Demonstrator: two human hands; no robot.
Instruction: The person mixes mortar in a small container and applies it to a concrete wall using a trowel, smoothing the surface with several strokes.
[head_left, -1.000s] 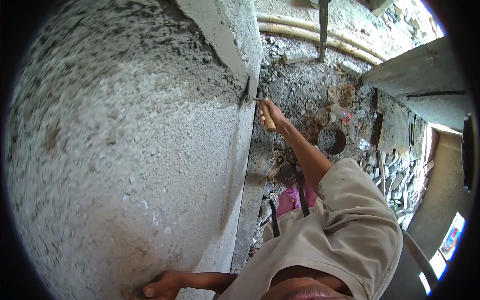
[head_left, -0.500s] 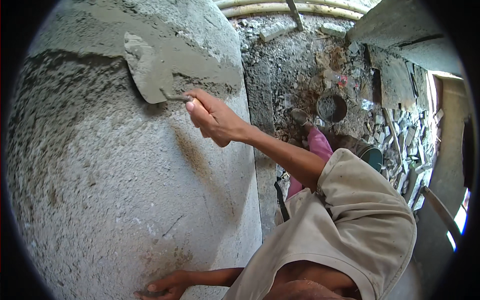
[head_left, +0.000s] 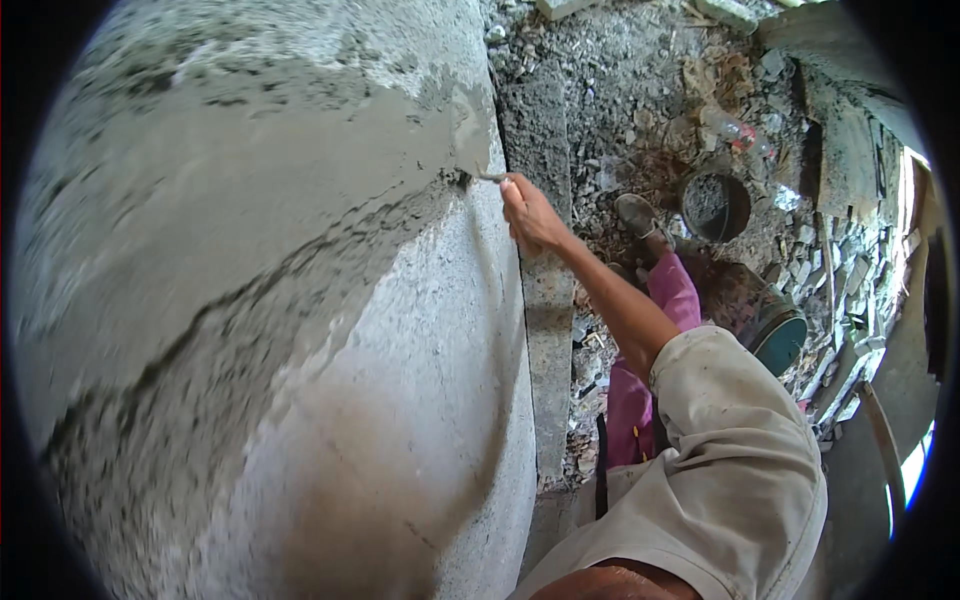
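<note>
My right hand (head_left: 535, 215) is closed around the handle of a trowel at the right edge of a rough wall (head_left: 430, 310). The trowel's blade (head_left: 468, 130) is coated in grey mortar and lies against the wall, so its outline is hard to make out. A broad band of wet mortar (head_left: 270, 150) covers the upper part of the wall. Its lower edge is ragged and slopes down to the left, and below it the surface is coarser and paler. No part of my left hand shows.
Rubble covers the ground on the right. A bucket of grey mix (head_left: 715, 206) stands near my shoe (head_left: 640, 215), with a larger greenish container (head_left: 778, 338) closer in. A clear plastic bottle (head_left: 738, 132) lies beyond. A wooden pole (head_left: 880, 430) leans at the far right.
My right hand has moved the trowel rightward to the wall's edge. The view has shifted, with more smoothed mortar showing at left. My left hand, earlier low against the wall, has left the picture.
</note>
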